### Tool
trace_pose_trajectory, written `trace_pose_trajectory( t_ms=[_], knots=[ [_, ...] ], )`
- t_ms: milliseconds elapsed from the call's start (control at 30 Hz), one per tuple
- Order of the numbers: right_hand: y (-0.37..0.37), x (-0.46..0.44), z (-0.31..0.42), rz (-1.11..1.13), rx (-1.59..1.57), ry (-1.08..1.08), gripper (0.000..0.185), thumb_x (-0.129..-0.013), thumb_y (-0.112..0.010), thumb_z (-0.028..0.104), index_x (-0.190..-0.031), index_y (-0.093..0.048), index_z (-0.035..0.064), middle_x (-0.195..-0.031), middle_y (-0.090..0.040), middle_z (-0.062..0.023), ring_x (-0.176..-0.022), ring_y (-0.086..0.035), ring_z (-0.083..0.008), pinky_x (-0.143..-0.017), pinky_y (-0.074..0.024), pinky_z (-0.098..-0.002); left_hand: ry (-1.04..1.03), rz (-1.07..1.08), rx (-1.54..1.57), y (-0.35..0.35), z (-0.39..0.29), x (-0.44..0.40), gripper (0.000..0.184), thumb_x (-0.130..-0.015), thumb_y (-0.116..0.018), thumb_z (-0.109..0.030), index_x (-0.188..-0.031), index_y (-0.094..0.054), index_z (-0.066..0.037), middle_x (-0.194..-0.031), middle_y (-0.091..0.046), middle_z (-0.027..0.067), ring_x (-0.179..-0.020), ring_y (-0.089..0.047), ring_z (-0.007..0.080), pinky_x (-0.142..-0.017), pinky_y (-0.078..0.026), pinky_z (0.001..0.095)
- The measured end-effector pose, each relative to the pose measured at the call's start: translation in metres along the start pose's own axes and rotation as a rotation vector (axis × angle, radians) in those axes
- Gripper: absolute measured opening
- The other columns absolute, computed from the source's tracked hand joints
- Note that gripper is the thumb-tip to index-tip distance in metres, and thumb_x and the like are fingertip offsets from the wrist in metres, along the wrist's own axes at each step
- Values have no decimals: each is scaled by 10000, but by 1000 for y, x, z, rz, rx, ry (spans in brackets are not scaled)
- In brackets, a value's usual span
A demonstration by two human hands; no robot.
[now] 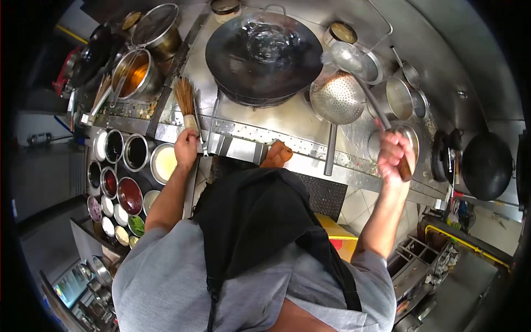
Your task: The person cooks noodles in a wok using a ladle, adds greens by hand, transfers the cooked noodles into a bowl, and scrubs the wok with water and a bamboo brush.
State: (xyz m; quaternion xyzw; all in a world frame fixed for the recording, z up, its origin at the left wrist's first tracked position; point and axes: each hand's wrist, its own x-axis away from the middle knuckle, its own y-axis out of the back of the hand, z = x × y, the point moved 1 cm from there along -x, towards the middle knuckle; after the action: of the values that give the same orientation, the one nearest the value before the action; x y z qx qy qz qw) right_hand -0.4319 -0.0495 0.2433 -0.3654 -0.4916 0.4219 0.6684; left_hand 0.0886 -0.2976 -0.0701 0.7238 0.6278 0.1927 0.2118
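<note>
My left hand [187,146] is closed around the lower end of a bamboo wok brush [183,95], whose bristles point away from me. The brush is to the left of a large dark wok [232,69], which has shiny liquid in its bottom. My right hand [396,155] grips the wooden handle of a metal ladle [377,105]. The ladle's bowl is raised at the wok's right edge, above a perforated strainer [337,98] with a long handle. Whether the bowl holds anything is unclear.
Containers of sauces and seasonings, including a red sauce [130,195], are at the left. A pot of amber liquid [134,77] stands behind them. Several metal pots [398,98] line the right side of the steel counter [249,126]. Another wok [488,166] hangs at far right.
</note>
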Motion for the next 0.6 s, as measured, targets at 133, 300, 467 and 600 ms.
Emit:
trace_pose_trajectory(
  t_ms=[133,300,467,600],
  knots=[
    [-16,15,-77,-143,121,-17,481,-1012,-531,152,-1435,-437,-55,-820,-516,-6,-483,-452,-71,-352,-440,-257,-42,-50,-244,15,4,-20,447,-900,-599,-73,-1344,-591,-24,-1260,-619,192,-1125,-612,374,-975,-510,463],
    [-3,15,-138,-288,349,-25,515,-970,-563,102,-1451,-415,-6,-803,-520,-74,-470,-473,-123,-334,-422,-274,39,69,-341,8,15,-28,627,-883,-681,-186,-1455,-474,-36,-1348,-551,229,-1244,-554,421,-1055,-467,485],
    [-2,3,-166,-360,790,-80,691,-946,-589,47,-1578,-313,1,-780,-575,-75,-471,-510,-148,-422,-431,-272,159,135,-427,1,13,-38,878,-857,-779,-394,-1556,-351,-80,-1373,-522,255,-1273,-540,451,-1037,-472,533],
    [19,9,-159,-516,1300,124,683,-966,-589,10,-1597,-329,53,-811,-612,-59,-545,-547,-126,-495,-470,-270,297,193,-527,-3,0,-49,1047,-825,-815,-475,-1618,-224,-130,-1379,-514,291,-1280,-543,471,-1038,-477,529]
  ],
)
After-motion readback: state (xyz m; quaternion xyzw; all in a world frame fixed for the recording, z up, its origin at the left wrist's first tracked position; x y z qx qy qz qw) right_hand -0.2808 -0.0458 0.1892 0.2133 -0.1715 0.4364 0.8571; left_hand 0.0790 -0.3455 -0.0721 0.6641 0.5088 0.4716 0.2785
